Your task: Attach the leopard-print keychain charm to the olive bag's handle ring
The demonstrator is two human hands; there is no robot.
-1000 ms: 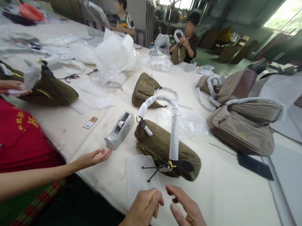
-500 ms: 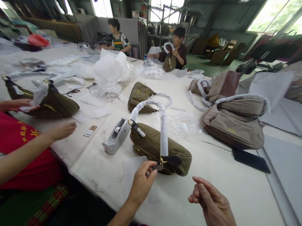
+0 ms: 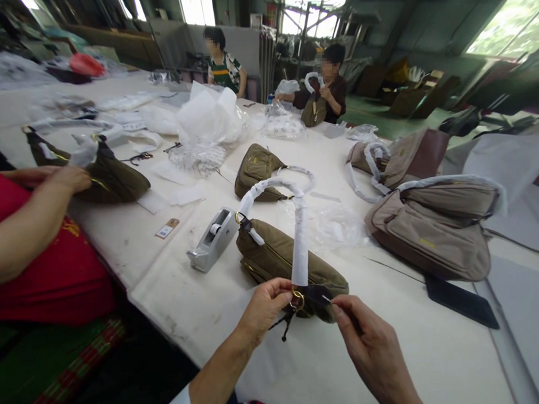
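An olive handbag (image 3: 281, 258) lies on the white table (image 3: 392, 351) in front of me, its handle (image 3: 297, 224) wrapped in white foam. My left hand (image 3: 263, 306) pinches the gold ring (image 3: 297, 297) and a black-and-white cord at the bag's near end. My right hand (image 3: 369, 346) is closed in a pinch on the dark leather tab (image 3: 318, 294) beside that ring.
A grey tape dispenser (image 3: 213, 240) stands left of the bag. A person in red (image 3: 39, 248) at the left handles another olive bag (image 3: 107, 173). Beige bags (image 3: 431, 230) and a black phone (image 3: 461, 304) lie to the right. Two people sit at the far end.
Both my hands moved from the table's near edge up to the bag's end. The left took the ring and cord, then the right closed on the tab. The neighbour's arm drew back.
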